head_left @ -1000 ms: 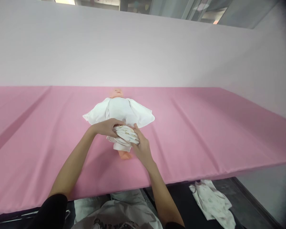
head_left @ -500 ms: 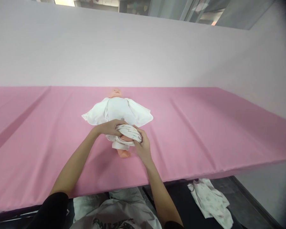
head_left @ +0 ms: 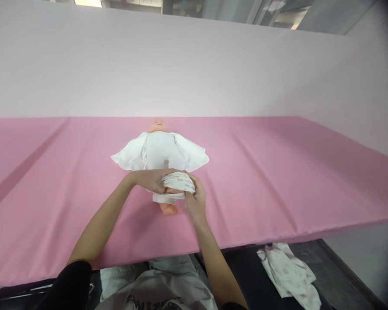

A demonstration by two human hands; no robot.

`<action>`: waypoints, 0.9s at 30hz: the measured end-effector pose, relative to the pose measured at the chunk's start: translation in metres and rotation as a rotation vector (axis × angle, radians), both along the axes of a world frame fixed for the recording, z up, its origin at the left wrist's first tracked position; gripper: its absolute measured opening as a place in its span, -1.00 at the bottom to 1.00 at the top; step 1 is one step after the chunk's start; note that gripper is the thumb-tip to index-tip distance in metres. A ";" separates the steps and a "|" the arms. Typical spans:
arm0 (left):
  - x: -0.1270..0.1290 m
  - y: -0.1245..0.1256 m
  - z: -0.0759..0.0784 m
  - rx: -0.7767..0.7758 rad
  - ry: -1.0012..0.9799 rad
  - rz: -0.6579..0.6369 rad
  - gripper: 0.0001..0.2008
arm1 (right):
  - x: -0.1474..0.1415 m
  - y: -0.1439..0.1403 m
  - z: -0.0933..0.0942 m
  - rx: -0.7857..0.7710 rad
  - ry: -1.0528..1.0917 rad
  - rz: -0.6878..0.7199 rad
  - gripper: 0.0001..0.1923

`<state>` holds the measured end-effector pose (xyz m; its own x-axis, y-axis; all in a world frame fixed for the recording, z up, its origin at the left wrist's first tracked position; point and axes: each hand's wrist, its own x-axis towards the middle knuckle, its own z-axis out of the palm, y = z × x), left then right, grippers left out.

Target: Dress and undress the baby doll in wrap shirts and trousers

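Observation:
A baby doll (head_left: 161, 148) in a white long-sleeved top lies on its back, head toward the wall. My left hand (head_left: 151, 178) is closed on the left edge of bunched white patterned baby trousers (head_left: 180, 181). On their right side my right hand (head_left: 196, 199) grips the same cloth, thumb toward me and fingers behind it. Skin-coloured plastic shows in the opening between my hands. One doll foot (head_left: 168, 209) sticks out of a white cuff (head_left: 163, 198) below. The other foot is mostly hidden by the cloth and my hands.
A pink padded surface (head_left: 252, 181) lies under the doll, with its front edge close to my body. Behind it rises a white wall (head_left: 194, 69). Lower right, a crumpled white patterned garment (head_left: 291, 273) rests on something dark below the edge.
My left hand has shifted right and slightly down over the bunched trousers, covering more of them. The cloth between my hands is narrower and sits a little lower.

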<state>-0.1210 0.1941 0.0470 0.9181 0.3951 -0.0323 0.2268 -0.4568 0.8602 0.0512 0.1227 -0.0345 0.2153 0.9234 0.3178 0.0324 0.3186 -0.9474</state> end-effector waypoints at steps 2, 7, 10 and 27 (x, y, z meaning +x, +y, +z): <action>-0.002 0.000 0.001 -0.018 -0.013 -0.006 -0.26 | -0.001 -0.001 0.000 0.033 -0.031 -0.018 -0.50; -0.002 -0.004 0.002 0.086 0.028 0.070 -0.29 | 0.005 0.004 -0.008 0.061 -0.187 -0.004 -0.43; 0.001 -0.005 0.000 0.191 0.154 0.131 -0.31 | 0.017 0.014 -0.015 0.107 -0.274 -0.011 -0.47; 0.001 0.015 -0.030 0.123 0.020 0.447 -0.34 | 0.063 0.044 0.014 -0.337 -0.066 0.715 -0.46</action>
<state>-0.1204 0.2089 0.0169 0.6566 0.7538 0.0239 0.4403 -0.4089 0.7993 0.1142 0.1662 -0.0204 -0.4759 0.8794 -0.0121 -0.0124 -0.0205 -0.9997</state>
